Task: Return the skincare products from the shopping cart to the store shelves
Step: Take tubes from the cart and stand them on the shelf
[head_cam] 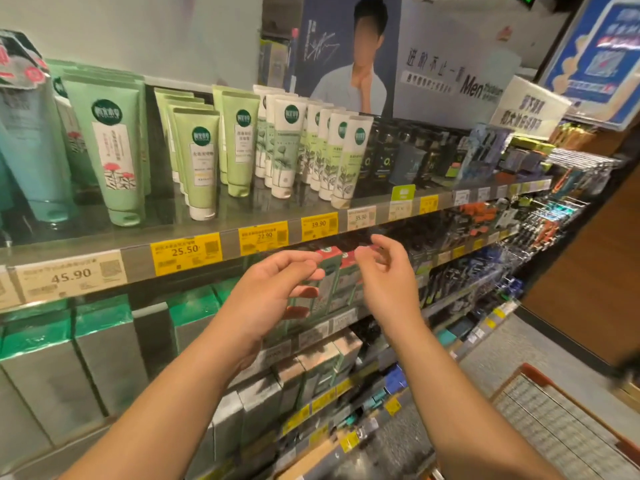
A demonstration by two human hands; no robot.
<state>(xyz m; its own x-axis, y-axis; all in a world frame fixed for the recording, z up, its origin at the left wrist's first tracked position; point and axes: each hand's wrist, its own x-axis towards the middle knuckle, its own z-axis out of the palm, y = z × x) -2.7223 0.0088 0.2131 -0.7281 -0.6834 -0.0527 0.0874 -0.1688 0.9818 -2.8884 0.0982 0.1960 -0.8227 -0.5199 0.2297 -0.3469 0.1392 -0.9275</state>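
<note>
Two hands are raised in front of the second shelf (346, 317), where a row of green-and-red boxes (332, 275) stands upright just beyond the fingers. The left hand (273, 289) has its fingers curled, thumb and fingertips closing toward the nearest box; whether they truly pinch it or only touch its front I cannot tell. The right hand (384, 268) hovers just right of the row with fingers loosely bent and apart, holding nothing. Judging by this, the step in hand is seating a box among its fellows. To do it well, the left fingers should press the box flush against its neighbour and square to the shelf edge, while the right fingers steady the boxes on the far side so none tip. Push low on the box, not at its top, lest it topple backward. Above the fingers stand green tubes (201, 164) over yellow price tags (187, 252); the shopping cart (568, 424) waits below and right of the right hand, its contents not discernible.
</note>
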